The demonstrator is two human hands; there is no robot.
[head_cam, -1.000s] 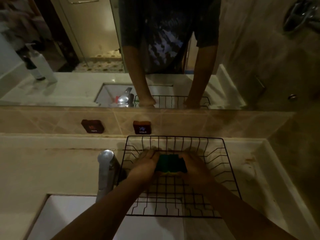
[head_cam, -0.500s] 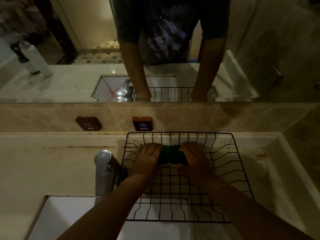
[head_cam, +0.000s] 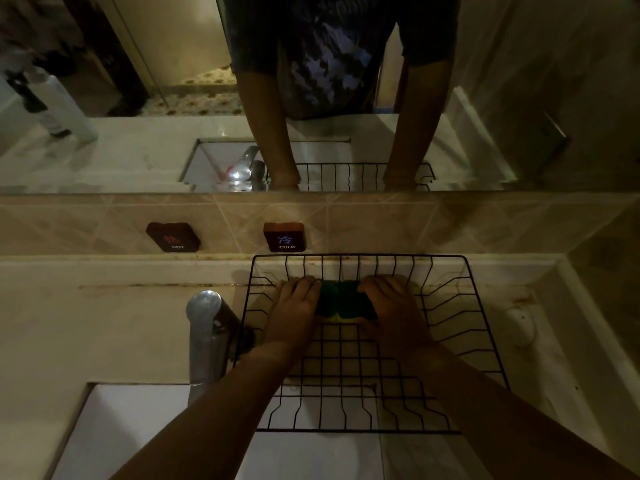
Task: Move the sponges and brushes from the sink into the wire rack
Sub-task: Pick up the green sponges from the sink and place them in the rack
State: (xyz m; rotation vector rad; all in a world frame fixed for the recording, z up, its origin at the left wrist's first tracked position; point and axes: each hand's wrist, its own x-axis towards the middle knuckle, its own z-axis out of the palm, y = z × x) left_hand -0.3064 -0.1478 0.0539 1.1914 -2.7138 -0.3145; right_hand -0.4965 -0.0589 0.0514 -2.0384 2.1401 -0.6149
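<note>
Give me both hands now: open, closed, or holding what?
Left hand: closed on the left end of the sponge, inside the rack.
Right hand: closed on the sponge's right end.

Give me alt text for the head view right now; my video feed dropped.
Both hands, left hand and right hand, press green sponges between them at the back of a black wire rack on a dim counter. A chrome tap stands left of the rack above a white sink, with a mirror behind.
</note>
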